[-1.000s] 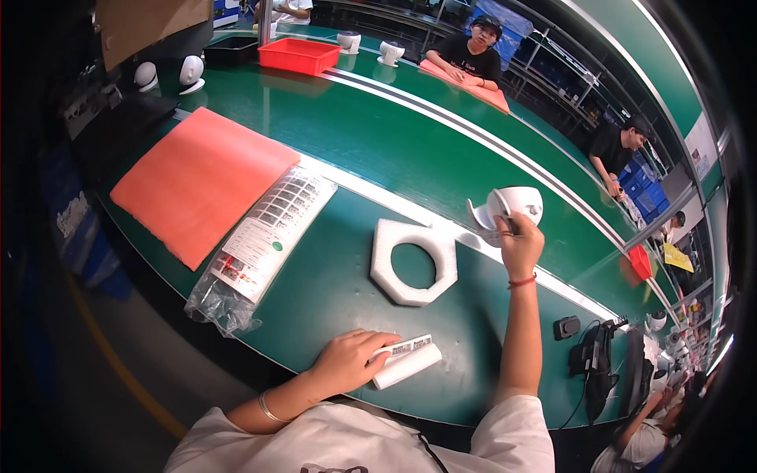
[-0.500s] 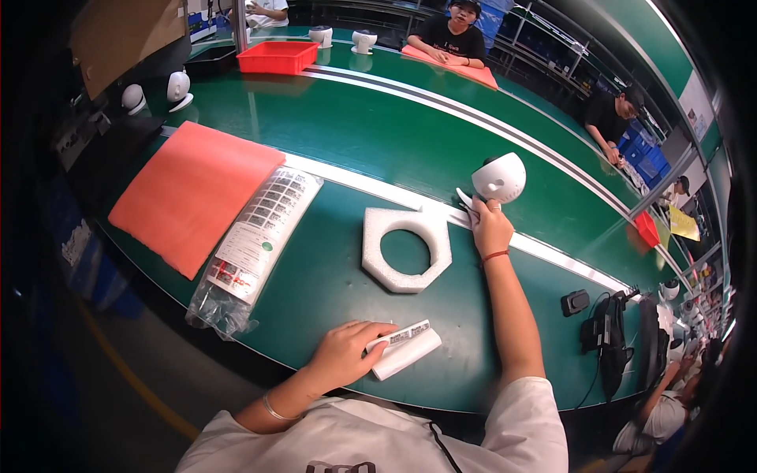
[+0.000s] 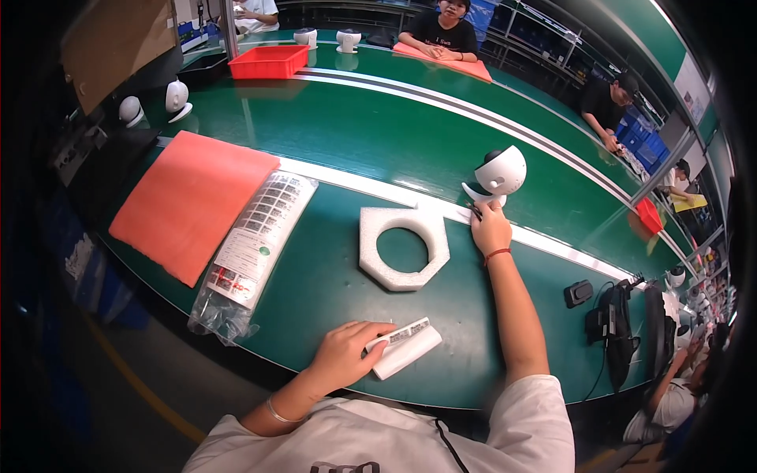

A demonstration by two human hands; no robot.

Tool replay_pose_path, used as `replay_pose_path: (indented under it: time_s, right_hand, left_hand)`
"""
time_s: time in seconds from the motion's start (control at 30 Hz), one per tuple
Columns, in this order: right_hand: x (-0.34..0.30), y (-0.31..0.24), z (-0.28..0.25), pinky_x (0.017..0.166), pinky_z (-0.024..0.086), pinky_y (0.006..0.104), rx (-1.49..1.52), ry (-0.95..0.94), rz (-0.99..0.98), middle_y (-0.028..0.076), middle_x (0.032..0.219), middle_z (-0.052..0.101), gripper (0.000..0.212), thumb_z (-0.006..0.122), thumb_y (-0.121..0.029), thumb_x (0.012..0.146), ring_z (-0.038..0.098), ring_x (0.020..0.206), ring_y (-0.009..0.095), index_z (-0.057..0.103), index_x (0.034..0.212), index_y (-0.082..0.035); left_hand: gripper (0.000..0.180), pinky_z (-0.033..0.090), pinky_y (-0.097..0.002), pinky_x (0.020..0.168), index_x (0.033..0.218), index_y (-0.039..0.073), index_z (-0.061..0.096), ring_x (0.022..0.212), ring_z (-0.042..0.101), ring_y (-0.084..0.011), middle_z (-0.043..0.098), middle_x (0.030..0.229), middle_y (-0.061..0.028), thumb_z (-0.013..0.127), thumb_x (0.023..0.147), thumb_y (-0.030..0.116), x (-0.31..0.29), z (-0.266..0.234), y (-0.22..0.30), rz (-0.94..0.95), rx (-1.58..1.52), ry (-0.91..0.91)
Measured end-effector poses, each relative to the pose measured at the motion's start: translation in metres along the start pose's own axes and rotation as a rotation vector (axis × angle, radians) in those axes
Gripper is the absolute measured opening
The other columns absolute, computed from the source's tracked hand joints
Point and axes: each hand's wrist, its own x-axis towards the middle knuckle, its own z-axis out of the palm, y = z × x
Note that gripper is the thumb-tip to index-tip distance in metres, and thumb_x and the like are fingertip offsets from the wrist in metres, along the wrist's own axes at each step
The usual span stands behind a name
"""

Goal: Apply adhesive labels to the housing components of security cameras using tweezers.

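Observation:
My right hand reaches out at arm's length, its fingers closed at the base of a white round-headed camera over the green conveyor belt. The base is partly hidden by the fingers. Near the table's front edge, my left hand rests with thumb and fingers around the left end of a folded white label strip, whose upper side carries small printed labels. Between my hands and a little farther off, a white foam ring with a round hole lies on the green table.
An orange mat and a plastic-wrapped sheet of labels lie at left. More white cameras and a red bin stand farther back. A black device and cabled gear sit at right. Co-workers sit across the belt.
The white camera has turned in my right hand, its dark part now showing at upper left and its base lower. My left hand stays put. The view has shifted slightly.

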Motion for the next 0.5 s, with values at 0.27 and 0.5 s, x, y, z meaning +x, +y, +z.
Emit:
replay_pose_path:
  time_s: [0.27,0.5]
  right_hand:
    - [-0.004,-0.004,-0.007,0.072,0.053,0.0408,0.021,-0.012,0.025,0.006,0.105,0.065,0.021,0.067,-0.020,0.078,0.065,0.084,0.031,0.070,0.095,-0.008]
    - [-0.003,-0.012,-0.016,0.070,0.054,0.0413,-0.063,-0.033,0.057,0.006,0.104,0.066,0.022,0.067,-0.023,0.078,0.066,0.083,0.031,0.070,0.092,-0.007]
  left_hand:
    - [0.023,0.052,-0.0349,0.074,0.104,0.008,0.068,0.079,0.066,-0.0253,0.069,0.094,-0.0082,0.064,0.082,0.008,0.000,0.000,0.001,-0.003,0.001,-0.009]
    - [0.022,0.052,-0.0352,0.075,0.103,0.008,0.069,0.077,0.066,-0.0251,0.070,0.092,-0.0081,0.064,0.082,0.008,-0.001,0.001,0.000,0.007,0.010,0.005]
